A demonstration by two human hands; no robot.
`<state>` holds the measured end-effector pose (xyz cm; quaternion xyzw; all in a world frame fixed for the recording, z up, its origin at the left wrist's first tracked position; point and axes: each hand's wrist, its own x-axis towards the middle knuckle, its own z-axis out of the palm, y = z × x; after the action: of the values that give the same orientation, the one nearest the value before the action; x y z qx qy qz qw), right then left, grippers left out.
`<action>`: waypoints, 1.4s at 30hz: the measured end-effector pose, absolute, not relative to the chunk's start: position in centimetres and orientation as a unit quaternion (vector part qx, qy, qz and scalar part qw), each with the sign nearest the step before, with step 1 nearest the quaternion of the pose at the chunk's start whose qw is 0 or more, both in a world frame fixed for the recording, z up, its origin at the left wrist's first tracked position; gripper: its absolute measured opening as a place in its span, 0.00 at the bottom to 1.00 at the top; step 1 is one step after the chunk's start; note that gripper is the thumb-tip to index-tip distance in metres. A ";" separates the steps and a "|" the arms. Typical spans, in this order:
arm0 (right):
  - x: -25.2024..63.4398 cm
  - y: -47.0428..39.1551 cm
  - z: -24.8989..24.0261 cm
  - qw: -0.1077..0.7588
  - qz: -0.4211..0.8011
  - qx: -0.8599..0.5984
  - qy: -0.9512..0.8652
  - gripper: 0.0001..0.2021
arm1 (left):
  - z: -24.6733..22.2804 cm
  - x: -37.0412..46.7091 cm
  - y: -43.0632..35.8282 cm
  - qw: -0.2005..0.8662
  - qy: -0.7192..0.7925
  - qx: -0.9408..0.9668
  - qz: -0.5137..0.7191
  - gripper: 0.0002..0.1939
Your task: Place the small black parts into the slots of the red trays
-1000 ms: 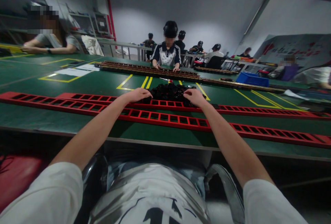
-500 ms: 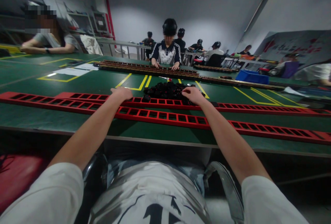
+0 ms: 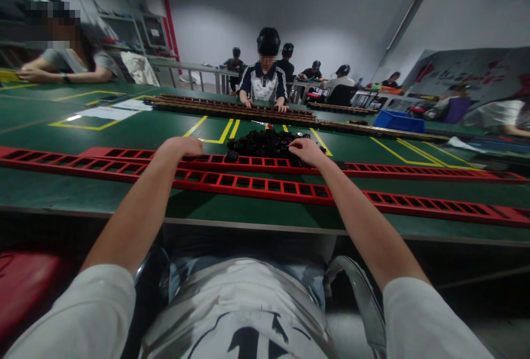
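Observation:
Two long red slotted strips, like ladders, lie across the green table: a near strip [image 3: 265, 185] and a far strip [image 3: 397, 172]. Behind the far one is a heap of small black parts [image 3: 260, 142]. My left hand [image 3: 182, 148] is over the far strip, left of the heap, with its fingers curled down and mostly hidden; anything in them is out of sight. At the right edge of the heap, my right hand [image 3: 308, 152] has thumb and fingers drawn together among the black parts. What it pinches is too small to make out.
Long brown slatted strips [image 3: 232, 107] lie farther back, where a co-worker [image 3: 264, 83] rests both hands on them. A blue bin [image 3: 399, 122] stands at right, papers [image 3: 111, 112] at left. Another person [image 3: 78, 63] sits at far left.
My left hand has moved slightly left and turned, its wrist now higher and its fingers pointing more to the right. The right hand stays at the heap. The view has shifted a little.

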<state>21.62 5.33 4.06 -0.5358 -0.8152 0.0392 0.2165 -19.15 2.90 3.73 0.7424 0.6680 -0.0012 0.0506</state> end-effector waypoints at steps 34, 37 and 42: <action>21.5 4.6 4.6 0.210 0.055 -0.530 -0.820 0.11 | 2.0 -13.7 3.4 0.113 0.480 0.853 0.171 0.22; 21.5 4.6 4.6 0.209 0.054 -0.529 -0.820 0.11 | 1.9 -13.7 3.4 0.106 0.482 0.853 0.169 0.21; 21.5 4.5 4.7 0.204 0.050 -0.532 -0.820 0.11 | 1.9 -13.5 3.5 0.099 0.488 0.847 0.188 0.20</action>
<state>21.45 4.47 4.73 -0.5316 -0.8205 0.0501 0.2042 -13.53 3.54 1.86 0.8468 0.4876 0.1882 0.0990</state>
